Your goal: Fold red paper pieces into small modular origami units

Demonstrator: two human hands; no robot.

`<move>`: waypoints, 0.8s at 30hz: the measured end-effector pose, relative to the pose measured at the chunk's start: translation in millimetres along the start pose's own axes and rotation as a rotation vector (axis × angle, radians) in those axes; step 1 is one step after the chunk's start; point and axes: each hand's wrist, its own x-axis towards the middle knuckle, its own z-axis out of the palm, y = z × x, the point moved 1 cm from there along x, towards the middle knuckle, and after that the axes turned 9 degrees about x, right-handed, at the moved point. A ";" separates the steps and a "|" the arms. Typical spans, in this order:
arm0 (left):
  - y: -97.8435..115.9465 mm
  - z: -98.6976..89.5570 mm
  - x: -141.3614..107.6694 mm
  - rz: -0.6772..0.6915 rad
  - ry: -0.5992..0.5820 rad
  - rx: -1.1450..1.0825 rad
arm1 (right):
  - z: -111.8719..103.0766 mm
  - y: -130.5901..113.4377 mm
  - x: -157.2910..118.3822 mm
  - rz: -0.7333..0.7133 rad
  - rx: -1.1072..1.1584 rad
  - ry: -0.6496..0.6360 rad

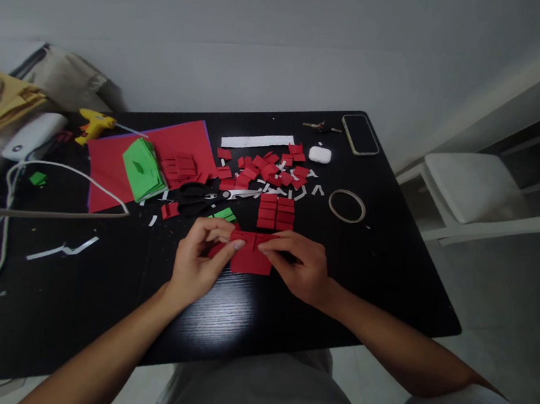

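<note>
Red paper (pixel 251 261) between both hands (pixel 248 265).

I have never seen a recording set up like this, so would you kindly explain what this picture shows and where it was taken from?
There is no robot here: a person works with two bare hands, and the only picture comes from a camera worn on the head, looking forward and down.

The left hand and the right hand hold a folded piece of red paper between them, fingertips at its upper part.

On the black table lie small red pieces, black-handled scissors, a green paper stack on larger red sheets, a yellow glue gun, a ring-shaped item, a white case and a phone.
</note>
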 end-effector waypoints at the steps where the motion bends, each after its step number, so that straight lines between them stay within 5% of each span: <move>1: 0.2 0.1 0.0 0.000 -0.002 -0.005 | -0.2 0.5 0.1 0.002 0.009 0.007; 4: 1.1 1.1 0.6 -0.034 0.016 -0.028 | 0.4 2.9 0.0 0.052 0.045 0.023; 11: 4.6 4.9 4.6 -0.247 0.057 -0.119 | 8.0 8.2 -3.3 0.441 0.255 0.116; 19: 7.5 4.8 6.2 -0.168 -0.079 -0.042 | 7.4 10.9 -3.4 0.490 0.242 -0.135; 24: 5.8 3.9 8.8 -0.187 -0.213 -0.078 | 7.4 12.7 -2.2 0.601 0.336 -0.155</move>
